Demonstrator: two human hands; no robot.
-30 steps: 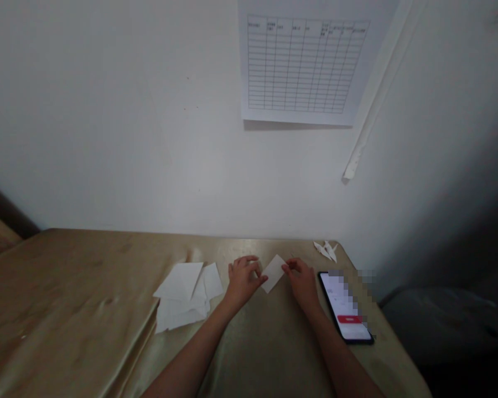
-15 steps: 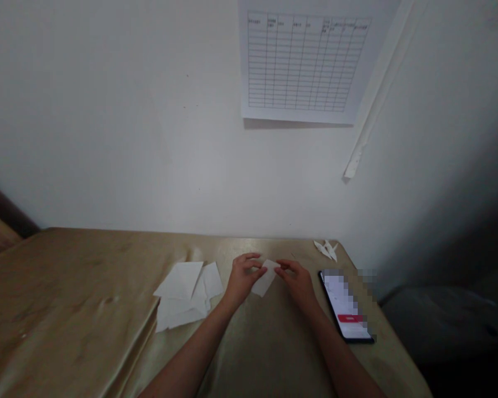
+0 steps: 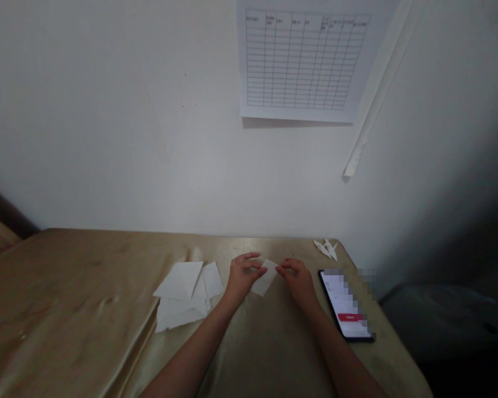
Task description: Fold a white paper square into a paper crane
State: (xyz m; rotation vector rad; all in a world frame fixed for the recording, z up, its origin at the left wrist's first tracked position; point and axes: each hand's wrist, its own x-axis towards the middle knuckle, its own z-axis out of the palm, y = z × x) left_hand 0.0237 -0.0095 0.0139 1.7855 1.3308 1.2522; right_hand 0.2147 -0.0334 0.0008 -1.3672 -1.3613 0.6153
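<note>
A small white piece of paper (image 3: 264, 281) is held between my two hands, tilted, above the middle of the table. My left hand (image 3: 243, 275) pinches its left edge between thumb and index finger, the other fingers stretched out beyond. At the paper's upper right corner, my right hand (image 3: 297, 277) grips with thumb and forefinger pressed together. Left of my left hand lies a loose pile of white paper sheets (image 3: 181, 304), overlapping at different angles. Two small folded white paper shapes (image 3: 327, 249), perhaps cranes, rest at the far right corner.
A phone (image 3: 345, 307) with a lit, partly pixelated screen lies right of my right forearm. The brownish table cover (image 3: 78, 298) has creases on the left. Behind the table stands a white wall with a printed grid sheet (image 3: 301, 61). A dark object (image 3: 444, 320) sits beyond the right edge.
The right hand's fingers have shifted slightly right along the paper's corner, showing a bit more of it. The left hand stays nearly still.
</note>
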